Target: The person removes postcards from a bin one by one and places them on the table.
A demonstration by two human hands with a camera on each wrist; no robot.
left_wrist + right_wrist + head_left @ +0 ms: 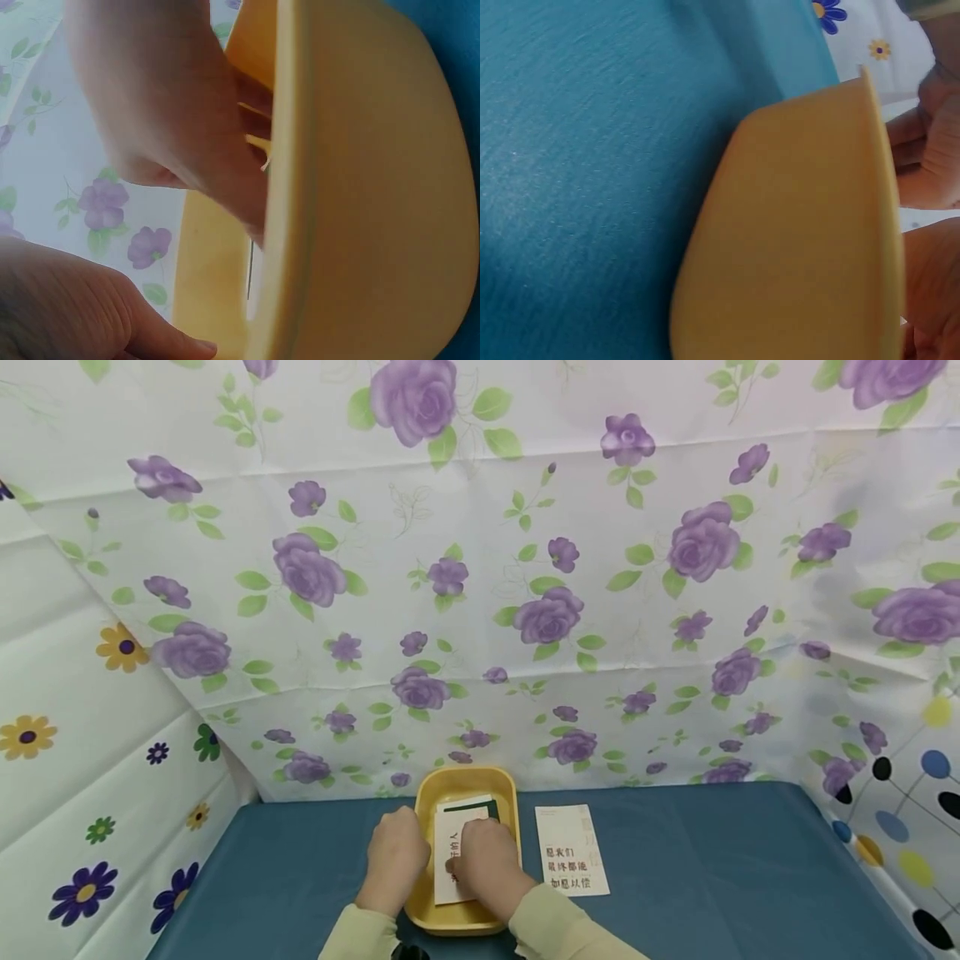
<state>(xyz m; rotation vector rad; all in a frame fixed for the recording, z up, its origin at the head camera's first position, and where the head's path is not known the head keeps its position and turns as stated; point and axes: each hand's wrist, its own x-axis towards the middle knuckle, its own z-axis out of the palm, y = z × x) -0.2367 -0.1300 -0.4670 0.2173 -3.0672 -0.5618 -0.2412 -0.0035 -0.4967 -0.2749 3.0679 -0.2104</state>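
A yellow tray [427,914] stands on the blue table with several cards inside. On top lies a white card [448,827] with dark printed characters, and a dark green card [492,807] shows behind its upper edge. My left hand [399,852] grips the tray's left rim; in the right wrist view its curled fingers [909,146] show at the rim. My right hand [491,860] reaches into the tray, curled over the white card's right side with the thumb on its face. Its other fingertips are hidden under the hand. In the left wrist view the tray's wall [360,180] covers much of the cards.
Right of the tray lies another white card [570,843] with printed characters, flat on the blue table [712,860]. A flowered sheet [480,610] hangs behind the table, close to the tray's far end. More patterned sheets stand along both sides.
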